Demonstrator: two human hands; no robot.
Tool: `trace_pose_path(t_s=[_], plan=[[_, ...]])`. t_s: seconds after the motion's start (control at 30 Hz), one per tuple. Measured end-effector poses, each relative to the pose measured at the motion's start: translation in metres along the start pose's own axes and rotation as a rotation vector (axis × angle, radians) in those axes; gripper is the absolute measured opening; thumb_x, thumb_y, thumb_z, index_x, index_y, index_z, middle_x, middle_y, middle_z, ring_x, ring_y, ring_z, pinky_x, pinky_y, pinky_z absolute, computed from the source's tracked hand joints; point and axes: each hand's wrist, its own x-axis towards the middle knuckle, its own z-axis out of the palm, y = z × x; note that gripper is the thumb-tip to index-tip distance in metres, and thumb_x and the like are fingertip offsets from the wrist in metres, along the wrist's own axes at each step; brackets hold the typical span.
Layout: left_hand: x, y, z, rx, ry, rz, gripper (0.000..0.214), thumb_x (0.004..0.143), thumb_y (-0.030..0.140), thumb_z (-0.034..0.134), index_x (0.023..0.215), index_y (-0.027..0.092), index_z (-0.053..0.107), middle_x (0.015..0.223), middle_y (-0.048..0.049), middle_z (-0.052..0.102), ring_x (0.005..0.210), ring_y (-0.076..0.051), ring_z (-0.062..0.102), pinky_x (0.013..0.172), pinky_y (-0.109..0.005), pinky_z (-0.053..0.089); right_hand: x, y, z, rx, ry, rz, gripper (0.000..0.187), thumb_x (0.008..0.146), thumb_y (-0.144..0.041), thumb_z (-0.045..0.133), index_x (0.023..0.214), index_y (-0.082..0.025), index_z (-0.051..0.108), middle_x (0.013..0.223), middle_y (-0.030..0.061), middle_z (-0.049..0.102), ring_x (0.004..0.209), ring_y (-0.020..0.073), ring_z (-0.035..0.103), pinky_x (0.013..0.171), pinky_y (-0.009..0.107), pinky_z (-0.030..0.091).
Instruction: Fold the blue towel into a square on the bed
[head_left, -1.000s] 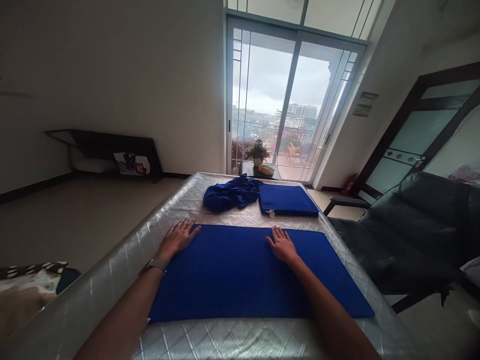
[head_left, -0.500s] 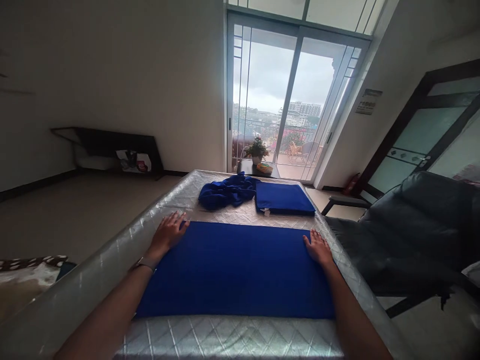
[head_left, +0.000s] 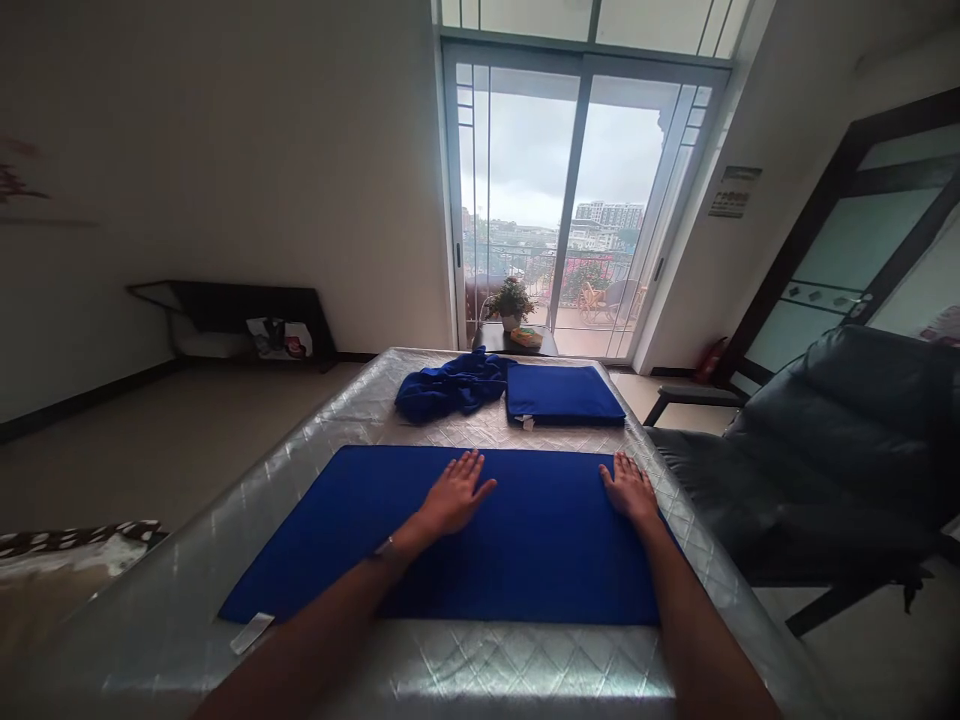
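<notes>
Flat on the mattress (head_left: 225, 560) lies the blue towel (head_left: 360, 530), its tag at the near-left corner, with the left hand (head_left: 452, 495) pressed open at its middle and the right hand (head_left: 628, 488) spread on its right edge, smoothing it; a fold likely needs both hands gripping an edge.

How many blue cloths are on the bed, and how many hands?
Flat cloth under both hands: 1
Folded cloth: 1
Crumpled cloth: 1
Hands, left hand and right hand: 2
Total: 3 blue cloths and 2 hands, 5 things.
</notes>
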Motion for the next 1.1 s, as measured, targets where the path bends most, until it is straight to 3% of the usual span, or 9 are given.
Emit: trace_pose_path(t_s=[0.1, 0.27, 0.5, 0.67, 0.77, 0.97, 1.1], plan=[[-0.001, 0.017, 0.013, -0.065, -0.07, -0.042, 0.086, 0.092, 0.07, 0.018, 0.153, 0.01, 0.025, 0.161, -0.0134, 0.016, 0.15, -0.025, 0.011, 0.121, -0.045, 0.01, 0.0, 0.0, 0.0, 0.002, -0.003, 0.003, 0.071, 0.097, -0.051, 0.014, 0.154, -0.008, 0.016, 0.162, 0.0059, 0.015, 0.148, 0.0182, 0.01, 0.12, 0.037, 0.005], [-0.018, -0.006, 0.0, -0.062, -0.095, -0.102, 0.09, 0.091, 0.072, 0.016, 0.153, 0.008, 0.021, 0.161, -0.0139, 0.015, 0.15, -0.026, 0.008, 0.121, -0.044, 0.006, 0.002, 0.001, 0.003, 0.012, 0.013, -0.003, 0.071, 0.097, -0.051, 0.014, 0.154, -0.009, 0.016, 0.161, 0.006, 0.015, 0.148, 0.0185, 0.01, 0.12, 0.039, 0.006], [-0.066, -0.071, -0.028, 0.08, -0.102, -0.287, 0.086, 0.092, 0.07, 0.014, 0.154, 0.011, 0.018, 0.162, -0.0124, 0.014, 0.149, -0.025, 0.01, 0.12, -0.045, 0.009, 0.005, 0.003, 0.006, 0.01, 0.008, -0.001, 0.071, 0.097, -0.052, 0.014, 0.154, -0.009, 0.016, 0.162, 0.0048, 0.015, 0.148, 0.0183, 0.009, 0.12, 0.039, 0.006], [-0.101, -0.134, -0.04, 0.202, -0.11, -0.44, 0.078, 0.096, 0.061, 0.016, 0.154, 0.009, 0.016, 0.161, -0.0134, 0.012, 0.149, -0.026, 0.01, 0.119, -0.045, 0.012, 0.004, 0.004, 0.005, -0.02, 0.027, -0.003, 0.07, 0.098, -0.051, 0.014, 0.154, -0.01, 0.017, 0.162, 0.0047, 0.015, 0.148, 0.0186, 0.011, 0.12, 0.039, 0.008], [-0.115, -0.159, -0.044, 0.242, -0.093, -0.493, 0.075, 0.098, 0.057, 0.018, 0.153, 0.007, 0.017, 0.161, -0.0145, 0.014, 0.149, -0.025, 0.012, 0.119, -0.044, 0.014, 0.003, 0.003, 0.004, -0.041, 0.026, -0.004, 0.07, 0.098, -0.051, 0.014, 0.154, -0.009, 0.017, 0.162, 0.0049, 0.015, 0.148, 0.0187, 0.012, 0.119, 0.038, 0.009], [-0.12, -0.167, -0.045, 0.259, -0.058, -0.487, 0.077, 0.097, 0.058, 0.019, 0.152, 0.004, 0.021, 0.16, -0.0165, 0.018, 0.148, -0.025, 0.017, 0.119, -0.042, 0.015, -0.003, -0.002, -0.003, -0.091, 0.018, 0.05, 0.067, 0.098, -0.048, 0.014, 0.154, -0.011, 0.017, 0.162, 0.0065, 0.015, 0.148, 0.0202, 0.012, 0.119, 0.041, 0.009], [-0.119, -0.165, -0.043, 0.253, -0.01, -0.472, 0.078, 0.097, 0.06, 0.021, 0.151, 0.004, 0.024, 0.159, -0.0181, 0.022, 0.147, -0.026, 0.02, 0.118, -0.043, 0.018, -0.013, -0.02, -0.014, -0.212, 0.134, 0.112, 0.061, 0.098, -0.035, 0.019, 0.151, -0.008, 0.028, 0.159, 0.0109, 0.025, 0.147, 0.0247, 0.014, 0.118, 0.046, 0.003]])
